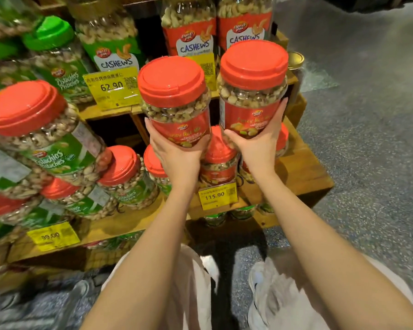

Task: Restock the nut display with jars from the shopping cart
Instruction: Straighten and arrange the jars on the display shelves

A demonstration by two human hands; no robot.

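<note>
I hold two red-lidded Fancy Nut Mix jars up in front of the wooden nut display point(138, 225). My left hand point(177, 158) grips the left jar point(174, 96) from underneath, fingers curled round its base. In the same way, my right hand point(258, 144) grips the right jar point(253, 91), which is slightly higher. Both jars hover above a row of the same red-lidded nut mix jars point(218, 160) on the lower shelf, behind a yellow 115.90 price tag point(217, 195).
Pistachio jars point(45, 144) crowd the shelves at left, with a 99.00 tag point(53, 235). Cashew jars point(188, 27) stand on the upper shelf behind a 62.90 tag point(112, 85). Grey speckled floor point(367, 139) lies to the right. The shopping cart is out of view.
</note>
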